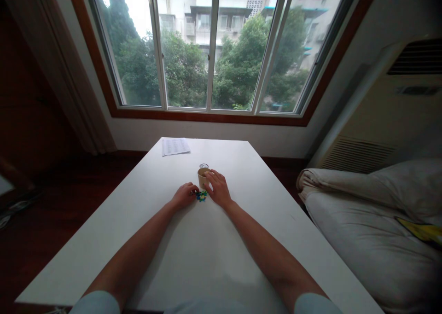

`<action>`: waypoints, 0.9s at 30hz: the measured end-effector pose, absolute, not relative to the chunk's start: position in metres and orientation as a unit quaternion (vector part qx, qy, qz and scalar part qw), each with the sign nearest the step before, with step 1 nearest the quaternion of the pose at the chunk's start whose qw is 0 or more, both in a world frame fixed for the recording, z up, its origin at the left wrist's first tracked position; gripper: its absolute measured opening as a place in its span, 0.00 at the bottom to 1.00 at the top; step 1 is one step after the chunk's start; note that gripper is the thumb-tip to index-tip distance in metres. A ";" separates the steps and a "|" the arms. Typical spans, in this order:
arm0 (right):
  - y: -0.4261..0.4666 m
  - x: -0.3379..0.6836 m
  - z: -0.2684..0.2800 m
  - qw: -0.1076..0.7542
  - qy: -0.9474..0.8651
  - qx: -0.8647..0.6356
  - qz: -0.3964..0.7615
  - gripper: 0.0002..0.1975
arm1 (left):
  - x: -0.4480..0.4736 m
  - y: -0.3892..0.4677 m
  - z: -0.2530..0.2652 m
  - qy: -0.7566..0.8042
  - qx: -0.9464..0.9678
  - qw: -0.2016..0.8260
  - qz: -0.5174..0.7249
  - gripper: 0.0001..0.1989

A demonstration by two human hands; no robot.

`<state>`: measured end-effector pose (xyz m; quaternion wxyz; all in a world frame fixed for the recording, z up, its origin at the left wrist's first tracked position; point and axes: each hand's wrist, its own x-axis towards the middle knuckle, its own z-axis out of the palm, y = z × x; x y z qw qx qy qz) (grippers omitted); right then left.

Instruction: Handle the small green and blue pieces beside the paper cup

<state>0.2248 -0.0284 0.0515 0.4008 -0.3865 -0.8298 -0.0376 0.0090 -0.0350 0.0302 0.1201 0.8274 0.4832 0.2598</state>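
Note:
A small brown paper cup (202, 180) stands upright on the white table (203, 245). My right hand (220, 188) is at its right side, with the fingers over the rim and the thumb against the wall. Just in front of the cup lies a little heap of small blue, green and yellow pieces (201, 196), too small to name. My left hand (184, 196) is at the heap's left edge, its fingers curled and pressed together. Whatever they pinch is hidden. A clear round item (203, 165), perhaps a lid, lies behind the cup.
Printed papers (176, 146) lie at the table's far left corner. A window (210, 51) is beyond the table. To the right are a bed or sofa with pale covers (362, 231) and a tall air conditioner (386, 102). A curtain (69, 65) hangs at the left.

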 end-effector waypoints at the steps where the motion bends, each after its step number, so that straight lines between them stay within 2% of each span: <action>1: -0.028 0.225 0.050 0.399 -0.831 -0.385 -0.038 0.24 | 0.010 -0.035 0.031 0.486 0.826 0.119 0.260 0.13; 12: -0.024 0.228 0.045 0.404 -0.832 -0.377 -0.046 0.23 | 0.013 -0.037 0.032 0.494 0.822 0.112 0.262 0.11; 27: -0.020 0.252 0.039 0.502 -0.760 -0.413 -0.027 0.17 | 0.012 -0.037 0.030 0.489 0.820 0.112 0.277 0.05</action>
